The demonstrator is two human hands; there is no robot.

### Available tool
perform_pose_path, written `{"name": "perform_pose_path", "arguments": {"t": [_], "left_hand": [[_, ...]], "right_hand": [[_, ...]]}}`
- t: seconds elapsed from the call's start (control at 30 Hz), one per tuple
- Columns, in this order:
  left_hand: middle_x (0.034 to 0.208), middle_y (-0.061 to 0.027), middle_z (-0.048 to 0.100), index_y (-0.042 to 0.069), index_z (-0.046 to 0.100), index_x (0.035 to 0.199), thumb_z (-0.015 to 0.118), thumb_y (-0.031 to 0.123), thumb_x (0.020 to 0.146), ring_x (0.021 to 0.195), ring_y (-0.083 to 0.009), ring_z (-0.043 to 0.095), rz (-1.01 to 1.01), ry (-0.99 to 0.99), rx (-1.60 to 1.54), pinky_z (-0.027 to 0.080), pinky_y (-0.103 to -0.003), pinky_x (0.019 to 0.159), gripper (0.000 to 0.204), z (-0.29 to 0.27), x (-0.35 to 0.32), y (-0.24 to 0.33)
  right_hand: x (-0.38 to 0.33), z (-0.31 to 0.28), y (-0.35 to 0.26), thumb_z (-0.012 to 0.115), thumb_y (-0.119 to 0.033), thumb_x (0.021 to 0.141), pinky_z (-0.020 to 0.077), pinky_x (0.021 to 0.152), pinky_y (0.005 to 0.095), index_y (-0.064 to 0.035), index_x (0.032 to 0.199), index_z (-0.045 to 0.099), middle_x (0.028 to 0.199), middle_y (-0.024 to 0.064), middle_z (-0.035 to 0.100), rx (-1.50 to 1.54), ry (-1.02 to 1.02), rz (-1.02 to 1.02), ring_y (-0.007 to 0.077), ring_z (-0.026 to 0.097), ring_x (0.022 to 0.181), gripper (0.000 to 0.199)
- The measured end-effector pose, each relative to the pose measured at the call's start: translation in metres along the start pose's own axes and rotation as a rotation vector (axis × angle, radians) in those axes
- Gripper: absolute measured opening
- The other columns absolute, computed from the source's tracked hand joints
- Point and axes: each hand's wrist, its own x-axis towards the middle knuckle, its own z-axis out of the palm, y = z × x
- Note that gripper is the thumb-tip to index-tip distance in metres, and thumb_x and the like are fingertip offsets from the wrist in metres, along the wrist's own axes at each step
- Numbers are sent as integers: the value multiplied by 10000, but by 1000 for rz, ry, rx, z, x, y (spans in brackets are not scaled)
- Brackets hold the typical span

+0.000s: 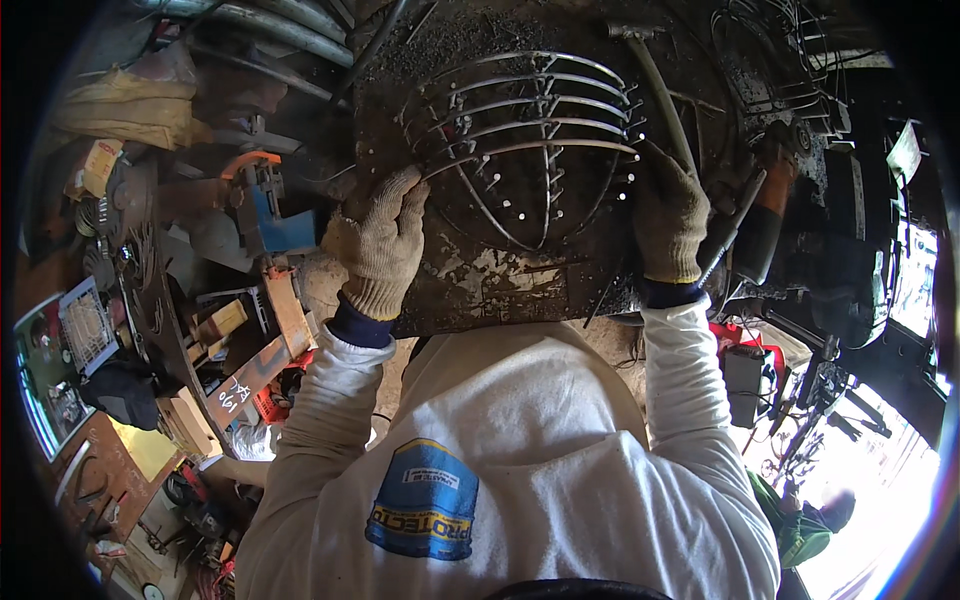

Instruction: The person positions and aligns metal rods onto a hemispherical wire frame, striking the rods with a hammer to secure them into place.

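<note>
A frame of thin curved metal rods (545, 125) lies on the dark, scuffed worktable (500, 285), several arched bars crossing a middle rod and a U-shaped outline. My left hand (385, 235), in a beige knit glove, closes its fingertips on the left end of the nearest arched rod. At that rod's other end is my right hand (672, 215), gloved alike, its fingers curled in shadow and partly hidden. Small bright rod ends stick up inside the frame. Beside my right hand lies a hammer (660, 90), its wooden handle running down to the glove.
An orange and black angle grinder (768, 205) lies right of my right hand. Left of the table stand a blue metal tool part (285, 220) and cluttered shelves with a yellowish cloth (130, 105). Bent rods (790, 80) pile at the far right. A person in green (800, 530) is at lower right.
</note>
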Motion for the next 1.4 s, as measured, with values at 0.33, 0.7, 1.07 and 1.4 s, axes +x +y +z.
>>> {"name": "perform_pose_path", "arguments": {"t": [0.33, 0.7, 1.07, 1.4], "left_hand": [[958, -127, 731, 58, 725, 1026, 791, 100, 856, 841, -295, 708, 18, 16, 28, 566, -366, 745, 186, 1, 2, 1], [959, -136, 733, 42, 718, 1024, 781, 102, 863, 845, -310, 708, 0, -39, 60, 564, -379, 761, 183, -2, 1, 2], [999, -153, 729, 47, 715, 1037, 750, 121, 897, 887, -328, 699, -20, -62, 62, 556, -403, 805, 162, -4, 4, 3], [1014, -155, 733, 42, 725, 1065, 765, 117, 883, 912, -326, 705, 15, -58, 127, 555, -397, 810, 200, -5, 4, 5]], "right_hand": [[3, 0, 3, 685, -151, 920, 561, 787, 362, -100, 1157, 748, 996, 132, 743, 93, -35, 94, 272, 728, 915, 251], [3, 0, 5, 692, -104, 921, 560, 811, 333, -69, 1172, 742, 1061, 141, 740, 71, -37, 57, 241, 733, 938, 258], [3, 0, 7, 681, -130, 924, 555, 812, 363, -79, 1168, 738, 1011, 145, 746, 110, -75, 89, 284, 726, 941, 256], [6, -7, -1, 680, -180, 918, 548, 841, 386, -109, 1197, 724, 1018, 161, 727, 114, -131, 30, 335, 702, 977, 291]]}}
